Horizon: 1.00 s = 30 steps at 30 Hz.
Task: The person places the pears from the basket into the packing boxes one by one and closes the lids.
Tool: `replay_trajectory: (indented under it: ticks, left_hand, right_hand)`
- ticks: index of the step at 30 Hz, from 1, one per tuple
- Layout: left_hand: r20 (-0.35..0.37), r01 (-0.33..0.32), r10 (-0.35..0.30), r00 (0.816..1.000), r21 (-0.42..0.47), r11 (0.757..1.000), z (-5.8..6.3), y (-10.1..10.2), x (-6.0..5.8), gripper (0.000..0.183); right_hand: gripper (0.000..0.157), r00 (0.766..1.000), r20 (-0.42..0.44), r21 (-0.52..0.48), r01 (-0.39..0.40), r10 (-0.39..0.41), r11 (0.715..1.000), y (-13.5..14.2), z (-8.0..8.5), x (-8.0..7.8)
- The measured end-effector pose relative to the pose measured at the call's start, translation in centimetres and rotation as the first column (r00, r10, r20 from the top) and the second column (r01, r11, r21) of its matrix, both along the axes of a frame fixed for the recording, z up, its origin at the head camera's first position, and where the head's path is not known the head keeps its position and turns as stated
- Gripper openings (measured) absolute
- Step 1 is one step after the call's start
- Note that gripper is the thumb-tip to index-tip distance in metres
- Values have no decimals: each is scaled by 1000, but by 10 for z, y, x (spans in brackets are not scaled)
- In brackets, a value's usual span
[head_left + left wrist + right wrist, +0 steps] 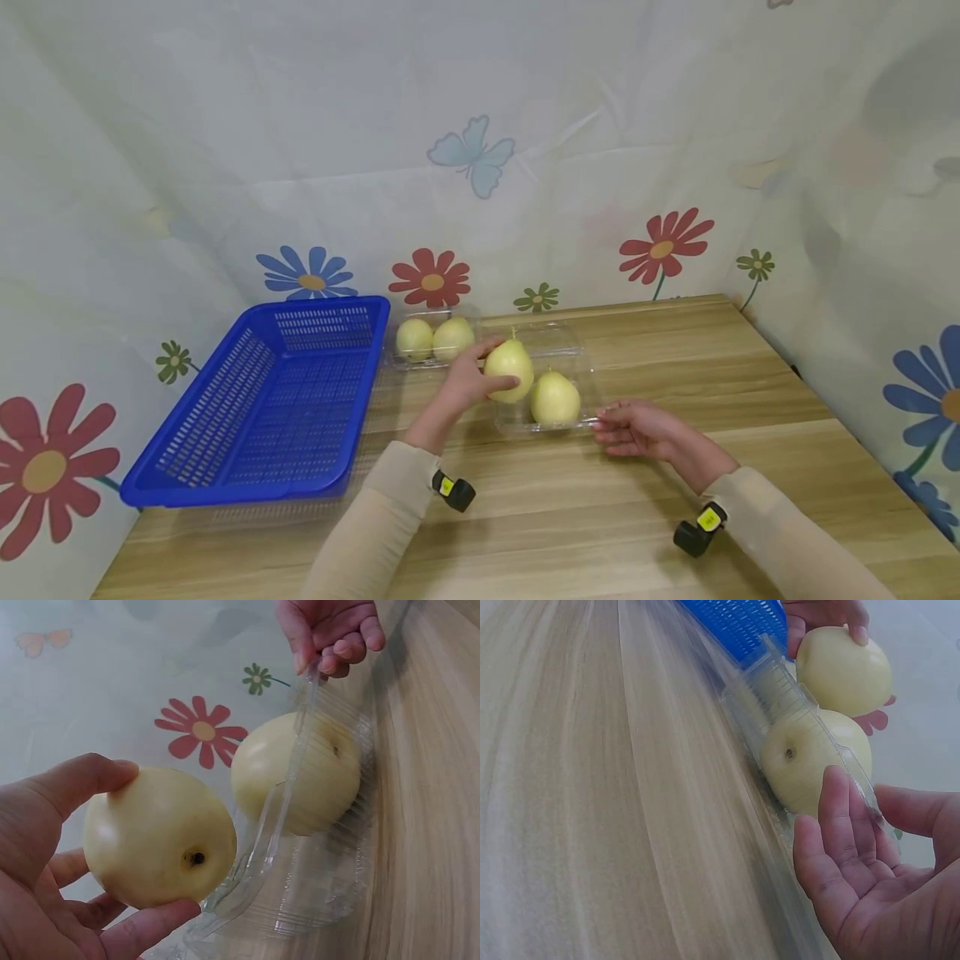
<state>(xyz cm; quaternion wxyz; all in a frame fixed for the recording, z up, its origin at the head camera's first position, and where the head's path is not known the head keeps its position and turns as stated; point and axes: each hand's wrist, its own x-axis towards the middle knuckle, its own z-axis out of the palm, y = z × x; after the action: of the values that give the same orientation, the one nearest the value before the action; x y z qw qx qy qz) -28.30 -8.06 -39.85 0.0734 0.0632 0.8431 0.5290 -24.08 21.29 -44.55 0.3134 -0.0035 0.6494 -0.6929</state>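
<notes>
My left hand (467,385) grips a pale yellow pear (510,372), its thumb and fingers curled round the sides. The held pear is raised over the left part of an open clear plastic container (289,900). A second pear (556,400) sits inside that container, on the right. At the container's right front corner, my right hand (636,428) pinches the rim between thumb and fingers. In the left wrist view, the held pear (161,838) shows its dark blossom end. The right wrist view has the pear in the container (810,761) behind the clear wall.
Left on the wooden table (600,517) stands a blue slotted plastic basket (352,417). Between it and the open container, another clear box holds two pears (415,340) near the back. A flower-printed sheet (585,208) hangs behind the table.
</notes>
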Motion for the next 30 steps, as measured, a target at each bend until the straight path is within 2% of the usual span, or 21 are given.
replay_trajectory:
  ticks: [7,23,30]
  left_hand:
    - [-3,40,-40,999,-58,998,-5,7,-1,72]
    - [-105,58,-77,992,-167,984,-3,20,0,70]
    - [-117,71,-97,988,-213,975,-4,24,2,72]
  right_hand:
    - [14,1000,7,-1,2,-2,1000,1,-1,-1]
    - [11,1000,3,5,-1,1,1000,-1,2,-1]
    - [12,1000,7,9,6,-6,1000,-2,2,0]
